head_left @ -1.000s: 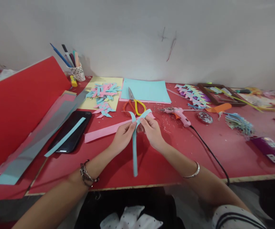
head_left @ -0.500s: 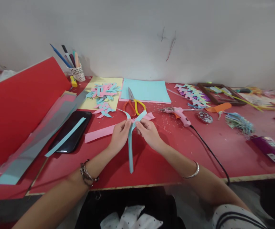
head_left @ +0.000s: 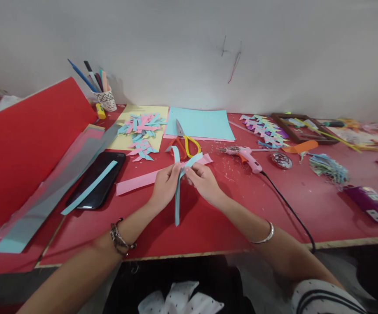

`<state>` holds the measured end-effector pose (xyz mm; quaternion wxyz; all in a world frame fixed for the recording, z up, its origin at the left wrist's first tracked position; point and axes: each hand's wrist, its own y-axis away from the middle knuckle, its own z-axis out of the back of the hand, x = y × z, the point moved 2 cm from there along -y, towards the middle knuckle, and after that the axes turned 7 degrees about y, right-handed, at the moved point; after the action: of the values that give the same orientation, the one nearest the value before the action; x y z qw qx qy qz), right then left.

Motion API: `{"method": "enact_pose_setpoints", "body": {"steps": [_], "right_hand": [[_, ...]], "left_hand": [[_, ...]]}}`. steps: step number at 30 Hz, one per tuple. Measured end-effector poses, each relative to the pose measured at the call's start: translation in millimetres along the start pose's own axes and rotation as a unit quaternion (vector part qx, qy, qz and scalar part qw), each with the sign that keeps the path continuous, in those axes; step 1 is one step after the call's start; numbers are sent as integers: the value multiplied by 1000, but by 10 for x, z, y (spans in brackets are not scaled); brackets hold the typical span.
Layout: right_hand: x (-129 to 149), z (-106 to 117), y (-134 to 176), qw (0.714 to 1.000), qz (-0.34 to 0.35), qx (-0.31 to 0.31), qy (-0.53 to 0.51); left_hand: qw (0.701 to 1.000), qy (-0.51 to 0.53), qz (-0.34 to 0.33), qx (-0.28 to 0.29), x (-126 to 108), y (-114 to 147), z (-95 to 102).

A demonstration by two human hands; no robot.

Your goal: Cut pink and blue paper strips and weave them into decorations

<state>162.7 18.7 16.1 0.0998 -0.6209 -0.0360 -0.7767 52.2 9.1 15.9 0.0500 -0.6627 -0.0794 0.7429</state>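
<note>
Light-blue paper strips (head_left: 177, 205) are pinched between the fingertips of both hands above the red table. My left hand (head_left: 166, 185) is closed on them from the left, and my right hand (head_left: 205, 182) from the right. One blue end hangs down toward me, another curls up past my left fingers, and a third points up and right. Their crossing is partly hidden by my fingers. Behind my hands lies a pink paper strip (head_left: 136, 182) on the table. Scissors (head_left: 185, 140) with red and yellow handles rest just beyond my fingertips.
A pink glue gun (head_left: 246, 158) with a black cord lies right. A black phone (head_left: 100, 187) bears a blue strip at left. Cut paper pieces (head_left: 145, 124) lie on yellow paper; blue sheets (head_left: 198, 123) sit beside them. A pen cup (head_left: 107, 100) stands behind.
The hanging blue end has become shorter and shifted slightly left. More of the blue end above my left fingers shows now. Both hands have stayed nearly in place.
</note>
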Motion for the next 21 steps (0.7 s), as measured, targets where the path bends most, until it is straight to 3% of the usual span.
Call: {"method": "enact_pose_setpoints", "body": {"steps": [2,6,8,16,21], "right_hand": [[-14,5,0,1000,-2,-10,-4],[-9,32,-16,999,16,-29,-42],[1,40,-23,998,20,-30,-53],[-1,7,-1,1000,20,5,4],[-5,16,-10,1000,18,-5,0]], "left_hand": [[1000,4,5,-3,1,-4,3],[997,32,-15,71,-14,-3,-47],[996,31,-23,82,-19,2,-61],[998,14,-28,53,-35,11,-44],[1000,9,21,9,-12,2,-26]]}}
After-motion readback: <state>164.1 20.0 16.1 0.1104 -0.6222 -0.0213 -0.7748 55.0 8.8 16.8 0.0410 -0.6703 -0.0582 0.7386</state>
